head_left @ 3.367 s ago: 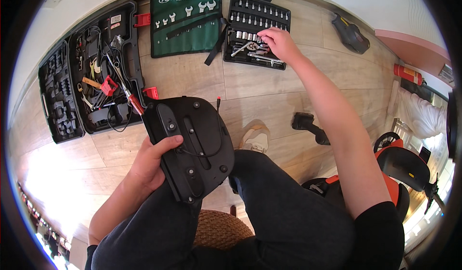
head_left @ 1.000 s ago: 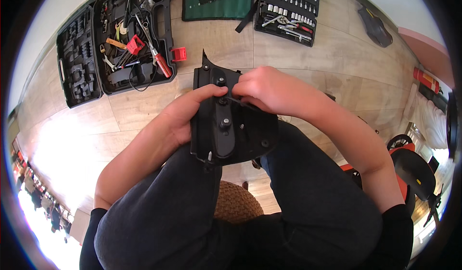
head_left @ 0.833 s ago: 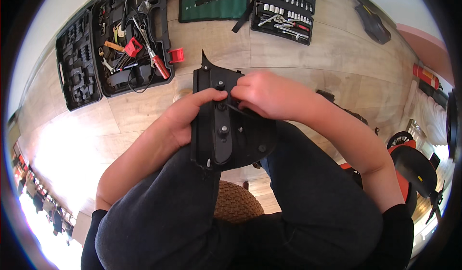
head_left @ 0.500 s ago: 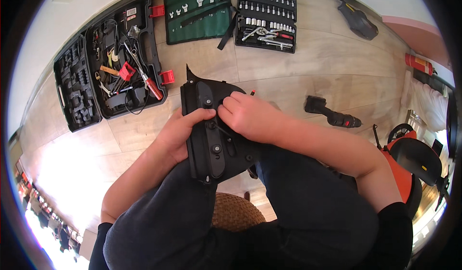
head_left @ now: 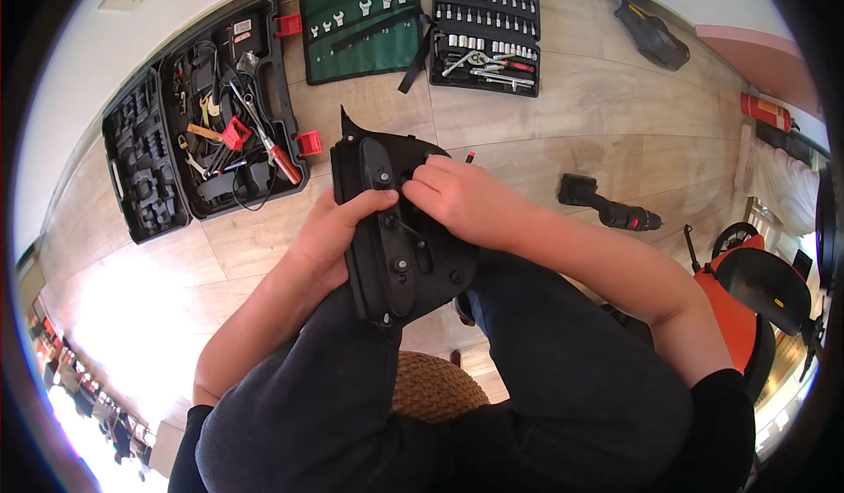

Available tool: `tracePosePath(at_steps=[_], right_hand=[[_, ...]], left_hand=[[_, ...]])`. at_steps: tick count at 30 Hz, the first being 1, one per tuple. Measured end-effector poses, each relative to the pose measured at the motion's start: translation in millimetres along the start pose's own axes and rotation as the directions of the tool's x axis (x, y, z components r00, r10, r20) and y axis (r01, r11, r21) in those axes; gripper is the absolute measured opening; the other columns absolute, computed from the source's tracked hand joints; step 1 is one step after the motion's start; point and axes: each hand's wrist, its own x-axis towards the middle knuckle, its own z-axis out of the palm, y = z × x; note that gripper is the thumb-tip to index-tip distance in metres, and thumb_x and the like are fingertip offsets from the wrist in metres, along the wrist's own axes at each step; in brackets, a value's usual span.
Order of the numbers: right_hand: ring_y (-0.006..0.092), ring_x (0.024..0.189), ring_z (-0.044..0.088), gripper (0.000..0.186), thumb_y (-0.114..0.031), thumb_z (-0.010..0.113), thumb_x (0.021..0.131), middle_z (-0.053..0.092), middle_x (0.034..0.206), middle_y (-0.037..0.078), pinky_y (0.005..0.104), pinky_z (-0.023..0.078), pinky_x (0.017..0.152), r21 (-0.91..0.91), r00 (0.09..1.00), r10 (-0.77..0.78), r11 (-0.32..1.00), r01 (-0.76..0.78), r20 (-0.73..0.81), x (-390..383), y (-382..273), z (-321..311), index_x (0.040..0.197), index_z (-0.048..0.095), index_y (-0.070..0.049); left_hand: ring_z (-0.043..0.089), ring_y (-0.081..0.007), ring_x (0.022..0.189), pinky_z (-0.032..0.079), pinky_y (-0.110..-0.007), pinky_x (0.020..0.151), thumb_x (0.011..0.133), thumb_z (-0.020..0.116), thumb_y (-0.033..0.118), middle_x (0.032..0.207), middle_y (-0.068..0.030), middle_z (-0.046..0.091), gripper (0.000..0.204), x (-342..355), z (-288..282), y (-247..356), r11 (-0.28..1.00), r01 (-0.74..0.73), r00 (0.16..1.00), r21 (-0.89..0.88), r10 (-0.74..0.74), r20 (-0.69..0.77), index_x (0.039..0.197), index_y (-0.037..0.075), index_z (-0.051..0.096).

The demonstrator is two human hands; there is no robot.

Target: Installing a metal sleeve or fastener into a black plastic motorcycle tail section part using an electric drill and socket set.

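A black plastic panel (head_left: 437, 280) with a pointed upper corner rests across my thighs. Along its left part runs a long black bracket (head_left: 376, 155) with silver bolts. My left hand (head_left: 338, 229) grips the panel's left edge, its thumb lying over the bracket. My right hand (head_left: 453, 196) is closed, fingertips bent down against the panel just right of the bracket; what they pinch is hidden. A small red-tipped stick (head_left: 470, 156) pokes out beyond the right knuckles, and I cannot tell whether the hand holds it. Below the fingertips, a thin dark rod (head_left: 410, 232) slants away from the bracket.
An open black tool case (head_left: 294, 106) with jumbled tools lies far left. Beside it are a green wrench pouch (head_left: 361, 56) and an open socket set (head_left: 486, 27). To the right lie a cordless drill (head_left: 615, 212), a black-and-grey tool (head_left: 652, 36), a fire extinguisher (head_left: 767, 112) and an orange vehicle (head_left: 734, 317).
The panel has tilted slightly, its pointed corner rising a little in view. My right hand has shifted slightly right and up with it. The left thumb stays on the bracket.
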Motion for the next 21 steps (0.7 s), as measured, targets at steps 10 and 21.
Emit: tracePosePath(at_steps=[10, 21], right_hand=[[0.0270, 0.084, 0.058, 0.021, -0.016, 0.076, 0.080, 0.055, 0.083, 0.008, 0.0379, 0.053, 0.073, 0.001, 0.996, 0.083, 0.997, -0.083, -0.018, 0, 1, 11, 0.088, 0.059, -0.005], [0.0228, 0.087, 0.060, 0.011, -0.011, 0.062, 0.080, 0.059, 0.087, 0.006, 0.0326, 0.054, 0.077, -0.061, 0.999, -0.029, 0.998, 0.029, 0.014, 2, 5, 1, 0.090, 0.060, -0.006]], left_hand=[[0.070, -0.0184, 0.086, 0.062, -0.034, 0.073, 0.089, 0.072, 0.004, 0.101, -0.0086, 0.067, 0.035, 4, -6, -4, 0.994, -0.104, 0.993, 0.018, 0.103, 0.048, 0.120, 0.000, 0.057], [0.071, -0.0186, 0.087, 0.062, -0.035, 0.074, 0.088, 0.073, 0.004, 0.103, -0.0085, 0.066, 0.037, 1, -5, -1, 0.998, -0.065, 0.998, 0.026, 0.065, 0.015, 0.120, 0.000, 0.056]])
